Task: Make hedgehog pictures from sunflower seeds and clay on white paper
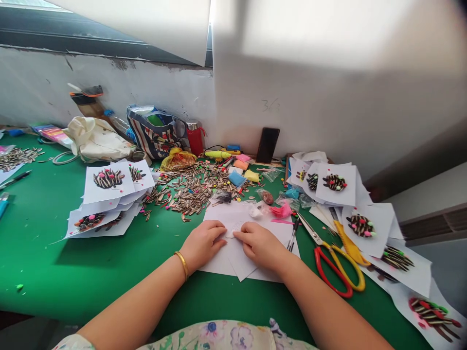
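Two hands, low and close, fingertips almost meeting over a pale paper scrap [234, 228]! The left hand [202, 244] and right hand [260, 246] both curl inward, fingers [220, 229] bunched narrow against the paper. Are they pinching that scrap? Can't tell from up here; the fingertips cover its edges. The scrap sits right between them, straight ahead of the body, with neither hand clearly nearer. Under both palms lie loose white sheets [239, 266], their long side running roughly left to right, slightly skewed on the green table [109, 287]. A gold bangle [181, 265] circles the left wrist. Moving out on the right, there's pink clay [280, 210] just ahead of the right hand, then red-handled scissors [333, 271] beyond it, lying well clear of the fingers. Straight ahead, a big heap of sunflower seeds [191, 192] spreads across the table. And on both sides, paper sheets with seed-and-clay hedgehogs [334, 183] lie in loose piles, well apart from the hands!
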The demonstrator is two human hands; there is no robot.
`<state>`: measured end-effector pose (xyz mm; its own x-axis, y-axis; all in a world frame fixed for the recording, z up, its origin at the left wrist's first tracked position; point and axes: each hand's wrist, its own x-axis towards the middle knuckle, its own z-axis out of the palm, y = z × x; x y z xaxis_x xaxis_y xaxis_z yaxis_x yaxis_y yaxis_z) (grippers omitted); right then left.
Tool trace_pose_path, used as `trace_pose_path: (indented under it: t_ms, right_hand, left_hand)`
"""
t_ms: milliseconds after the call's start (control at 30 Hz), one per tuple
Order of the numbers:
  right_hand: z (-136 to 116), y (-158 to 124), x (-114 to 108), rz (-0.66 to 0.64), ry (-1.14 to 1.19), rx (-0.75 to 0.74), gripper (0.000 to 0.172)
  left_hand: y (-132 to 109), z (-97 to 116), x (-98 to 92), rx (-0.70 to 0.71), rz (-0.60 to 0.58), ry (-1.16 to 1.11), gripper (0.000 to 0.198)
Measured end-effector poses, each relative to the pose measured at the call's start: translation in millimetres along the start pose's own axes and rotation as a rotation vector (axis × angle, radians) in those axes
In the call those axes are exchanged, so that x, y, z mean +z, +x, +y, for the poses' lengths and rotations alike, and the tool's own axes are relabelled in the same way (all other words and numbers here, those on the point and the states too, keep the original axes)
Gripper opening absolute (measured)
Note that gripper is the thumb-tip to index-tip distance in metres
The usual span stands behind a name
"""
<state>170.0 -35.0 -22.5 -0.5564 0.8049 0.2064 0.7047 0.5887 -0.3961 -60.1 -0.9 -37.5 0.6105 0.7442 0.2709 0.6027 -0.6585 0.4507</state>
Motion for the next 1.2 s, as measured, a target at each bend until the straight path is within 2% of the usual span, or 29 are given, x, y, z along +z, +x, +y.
trace_pose_path:
  t_ms: [167,467,1033,1200]
  right_hand:
    - [0.1,-1.1,-5.1,-0.053,-0.032,-0.056,0.039]
    - [-0.2,-0.6,-2.9,-0.048,-0.066,-0.086,0.037]
    - [-4.7,2.1,3.3,-0.038,-0.105,-0.069,0.042]
    - [2.5,1.2,4.7,0.014,0.045,0.008,0.044]
  left_hand:
    - [0.4,-0.3,-0.2,0.008,0.009,0.005,0.022]
    - [0.8,0.6,-0.7,0.012,0.008,0.006,0.022]
    - [0.9,0.4,-0.7,0.014,0.008,-0.005,0.021]
    - [0.3,1.1,-1.8,0.026,-0.007,-0.015,0.019]
